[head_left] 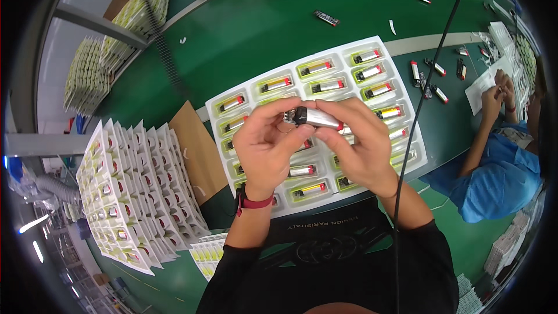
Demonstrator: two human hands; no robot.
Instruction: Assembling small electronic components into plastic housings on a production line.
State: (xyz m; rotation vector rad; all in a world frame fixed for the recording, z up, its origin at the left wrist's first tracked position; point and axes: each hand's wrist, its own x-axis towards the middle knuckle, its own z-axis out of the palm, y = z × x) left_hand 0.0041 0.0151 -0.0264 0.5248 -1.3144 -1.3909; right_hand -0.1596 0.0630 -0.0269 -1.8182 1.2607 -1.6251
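Pinching a small silver cylinder (317, 118) between them, the left hand (267, 145) and right hand (360, 145) hold it at fingertip level, just above a white compartment tray (401, 81).

— What carries everything?
— A green table (256, 29). On it lie a white tray (401, 163) of small cylinders, a brown cardboard sheet (195, 148), stacked white trays (128, 192) and loose cylinders (433, 78).

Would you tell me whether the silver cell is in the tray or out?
Out: both hands hold the silver cell above the white tray.
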